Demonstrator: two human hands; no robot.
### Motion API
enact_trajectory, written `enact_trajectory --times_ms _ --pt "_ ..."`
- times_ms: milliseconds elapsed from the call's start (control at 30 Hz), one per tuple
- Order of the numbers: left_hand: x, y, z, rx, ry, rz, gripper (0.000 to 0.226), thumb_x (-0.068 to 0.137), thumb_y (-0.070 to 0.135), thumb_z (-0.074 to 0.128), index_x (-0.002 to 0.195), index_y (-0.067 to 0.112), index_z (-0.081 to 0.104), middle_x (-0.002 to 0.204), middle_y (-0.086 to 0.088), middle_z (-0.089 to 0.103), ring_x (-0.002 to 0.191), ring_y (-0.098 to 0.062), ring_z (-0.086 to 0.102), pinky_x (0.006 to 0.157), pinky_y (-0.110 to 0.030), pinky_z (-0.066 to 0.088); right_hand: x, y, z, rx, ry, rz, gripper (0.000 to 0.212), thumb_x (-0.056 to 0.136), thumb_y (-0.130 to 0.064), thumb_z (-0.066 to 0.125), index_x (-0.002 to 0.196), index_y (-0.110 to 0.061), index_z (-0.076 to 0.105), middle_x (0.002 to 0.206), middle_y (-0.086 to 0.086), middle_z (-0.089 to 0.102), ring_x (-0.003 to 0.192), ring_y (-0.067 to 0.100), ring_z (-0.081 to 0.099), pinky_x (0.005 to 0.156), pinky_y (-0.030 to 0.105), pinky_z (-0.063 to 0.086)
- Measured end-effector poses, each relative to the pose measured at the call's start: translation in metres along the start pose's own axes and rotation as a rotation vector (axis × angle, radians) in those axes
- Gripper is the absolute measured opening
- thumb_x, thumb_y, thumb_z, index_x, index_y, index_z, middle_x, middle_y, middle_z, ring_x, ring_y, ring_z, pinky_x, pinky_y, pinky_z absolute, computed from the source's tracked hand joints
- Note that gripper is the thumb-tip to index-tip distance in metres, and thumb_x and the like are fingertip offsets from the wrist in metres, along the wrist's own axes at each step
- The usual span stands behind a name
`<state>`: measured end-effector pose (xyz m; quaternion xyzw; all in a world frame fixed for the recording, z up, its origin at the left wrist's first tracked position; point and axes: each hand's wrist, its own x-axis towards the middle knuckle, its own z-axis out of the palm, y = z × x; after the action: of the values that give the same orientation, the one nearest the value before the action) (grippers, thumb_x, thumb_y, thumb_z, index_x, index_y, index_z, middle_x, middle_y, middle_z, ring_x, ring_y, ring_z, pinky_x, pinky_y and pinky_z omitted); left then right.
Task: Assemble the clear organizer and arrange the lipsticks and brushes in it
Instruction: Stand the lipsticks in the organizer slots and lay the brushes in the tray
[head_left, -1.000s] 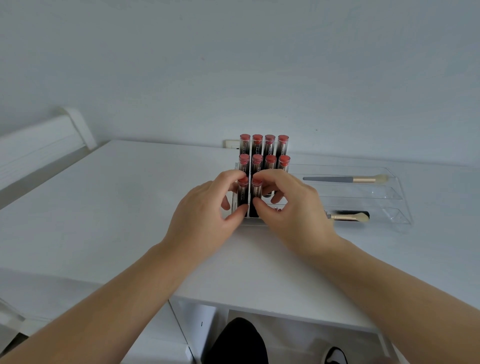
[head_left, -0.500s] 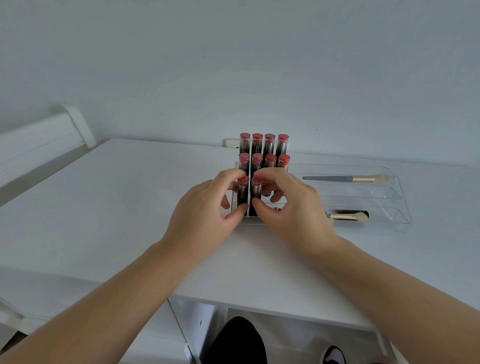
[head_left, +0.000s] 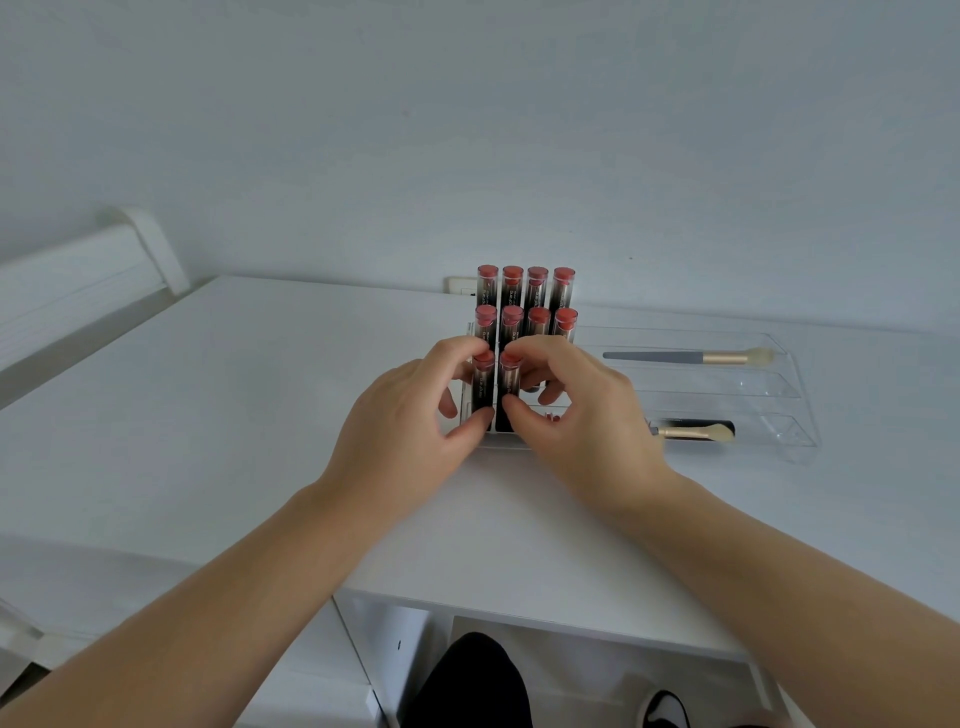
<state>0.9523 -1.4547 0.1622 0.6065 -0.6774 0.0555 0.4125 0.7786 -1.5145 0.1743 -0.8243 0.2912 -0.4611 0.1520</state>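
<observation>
A clear stepped organizer (head_left: 779, 395) stands on the white table (head_left: 208, 395). Its left part holds upright dark lipsticks with red tops in rows: several at the back (head_left: 524, 286) and several in the middle row (head_left: 540, 322). My left hand (head_left: 410, 415) pinches the front-left lipstick (head_left: 483, 387) between forefinger and thumb. My right hand (head_left: 582, 415) pinches the lipstick beside it (head_left: 510, 387) the same way. A grey-handled brush (head_left: 685, 357) lies in the upper right tray, and a gold brush (head_left: 696, 431) lies in the lower one.
The table meets a white wall behind the organizer. A white bed frame (head_left: 78, 280) stands at the far left. The table's front edge runs under my forearms, with a dark knee (head_left: 467, 686) and a shoe (head_left: 665, 706) below it.
</observation>
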Motion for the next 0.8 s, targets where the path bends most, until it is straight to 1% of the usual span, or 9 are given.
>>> enact_trajectory --times_ms 133,267,333,500,700,800 --pt "-0.0005 -0.0009 0.0002 0.01 -0.017 -0.004 0.058 0.084 0.029 0.076 0.132 0.039 0.044 0.092 0.005 0.068 0.078 -0.013 0.061 0.072 -0.037 0.055 0.0001 -0.0004 -0.0001 0.006 -0.001 0.003 0.037 0.083 -0.002 0.072 0.117 -0.018 0.066 0.095 -0.018 0.061 0.086 -0.014 0.054 0.075 0.005 0.042" --pt "-0.0001 0.0002 0.0007 0.009 -0.001 0.003 0.06 0.083 0.026 0.078 0.131 0.038 0.045 0.093 0.008 0.069 0.076 -0.011 0.061 0.073 -0.037 0.055 -0.0001 -0.0012 -0.0002 0.011 0.002 -0.002 0.038 0.082 -0.001 0.072 0.115 -0.018 0.066 0.095 -0.016 0.063 0.087 -0.014 0.054 0.075 0.005 0.042" --pt "0.0003 0.0003 0.0004 0.008 -0.006 -0.003 0.059 0.084 0.025 0.077 0.131 0.04 0.044 0.092 0.005 0.069 0.077 -0.012 0.061 0.074 -0.039 0.055 -0.0005 -0.0011 -0.0002 0.012 0.004 -0.006 0.038 0.082 -0.001 0.073 0.115 -0.018 0.066 0.095 -0.015 0.063 0.087 -0.015 0.054 0.075 0.005 0.042" --pt "-0.0004 -0.0004 -0.0003 0.005 -0.013 0.0 0.056 0.085 0.025 0.076 0.13 0.04 0.046 0.093 0.003 0.069 0.078 -0.014 0.061 0.076 -0.041 0.055 -0.0006 0.0003 -0.0003 0.015 0.005 -0.005 0.038 0.082 -0.003 0.073 0.115 -0.02 0.065 0.098 -0.014 0.065 0.088 -0.009 0.055 0.076 0.009 0.044" --pt "0.0001 -0.0015 0.0001 0.007 -0.018 -0.008 0.057 0.085 0.028 0.075 0.132 0.04 0.045 0.093 0.006 0.068 0.078 -0.013 0.061 0.075 -0.041 0.055 -0.0014 0.0 -0.0027 0.027 0.004 -0.016 0.04 0.081 -0.002 0.073 0.116 -0.02 0.064 0.099 -0.016 0.064 0.088 -0.012 0.054 0.078 0.006 0.043" --pt "-0.0006 -0.0023 -0.0002 -0.003 -0.018 -0.019 0.057 0.085 0.03 0.074 0.132 0.042 0.045 0.092 0.005 0.068 0.078 -0.013 0.06 0.075 -0.039 0.054 -0.0014 -0.0005 -0.0084 0.029 0.029 -0.003 0.043 0.081 -0.002 0.074 0.119 -0.019 0.064 0.102 -0.01 0.067 0.092 -0.006 0.057 0.08 0.012 0.046"
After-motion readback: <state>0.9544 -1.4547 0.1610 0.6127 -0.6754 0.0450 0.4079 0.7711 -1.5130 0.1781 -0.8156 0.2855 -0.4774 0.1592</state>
